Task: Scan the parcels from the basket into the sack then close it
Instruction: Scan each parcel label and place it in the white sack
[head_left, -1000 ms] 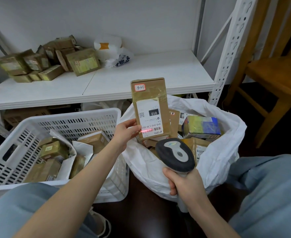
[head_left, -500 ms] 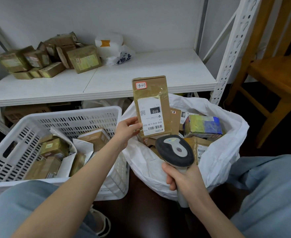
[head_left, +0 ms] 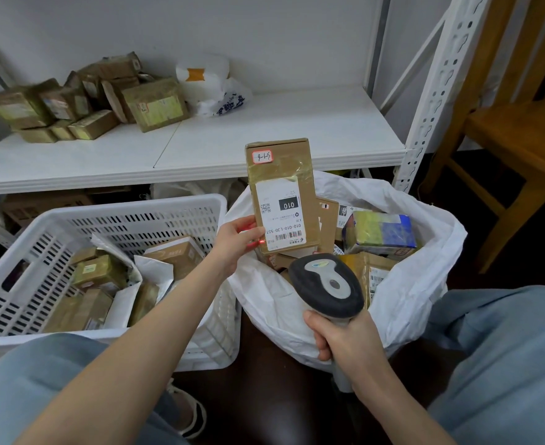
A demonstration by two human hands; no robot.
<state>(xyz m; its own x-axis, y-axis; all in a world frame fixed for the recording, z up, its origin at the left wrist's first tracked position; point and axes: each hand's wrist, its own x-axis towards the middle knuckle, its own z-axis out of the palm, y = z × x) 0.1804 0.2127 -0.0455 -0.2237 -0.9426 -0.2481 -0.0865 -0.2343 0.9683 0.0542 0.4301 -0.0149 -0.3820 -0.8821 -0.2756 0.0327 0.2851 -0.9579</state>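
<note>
Holding the parcel (head_left: 280,194) upright above the sack's (head_left: 418,284) left rim, the left hand (head_left: 235,244) pinched its lower left edge, with the label turned to face the scanner (head_left: 327,285). Red light fell on the thumb and the label's bottom corner, short of the barcode, so the read looked unfinished to me. The right hand (head_left: 338,340) gripped the scanner's handle, head aimed upward; the trigger finger was hidden. The sack gaped open, parcels inside. More lay in the basket (head_left: 129,207), some half buried under white wrapping.
</note>
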